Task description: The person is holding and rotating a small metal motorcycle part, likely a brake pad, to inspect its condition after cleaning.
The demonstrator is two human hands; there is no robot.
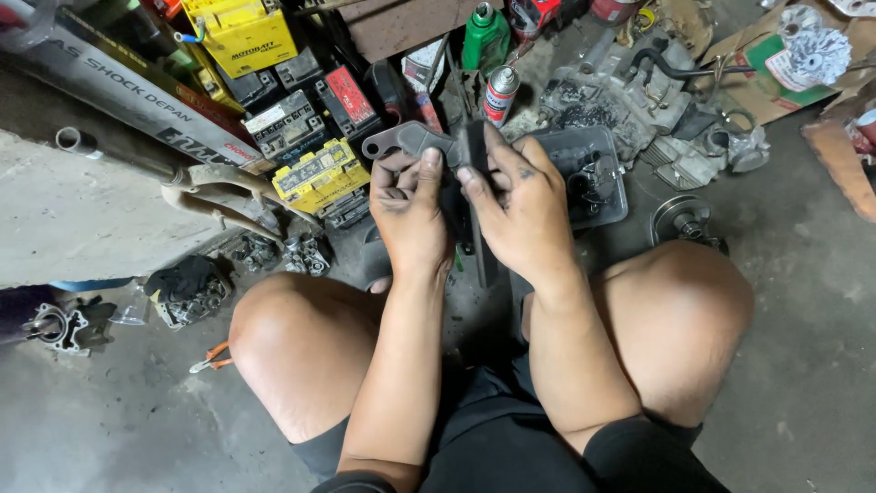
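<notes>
Head view: left hand (pixel 408 212) and right hand (pixel 516 208) both gripped a grey metal bracket (pixel 415 140), fingers clenched around it, above the floor (pixel 803 301).

Grey metal bracket (pixel 411 140) held beside a black part (pixel 474 151), yellow batteries (pixel 319 173) stacked behind, green bottle (pixel 484 36), orange-handled pliers (pixel 212 358), grey concrete floor (pixel 803 301)

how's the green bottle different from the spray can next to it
The green bottle is plastic, wide and flat-sided; the spray can is a slim silver metal cylinder with a red band. The bottle stands farther back, the can nearer the left hand and right hand, which hold a grey metal part. Both stand upright amid clutter.
</notes>
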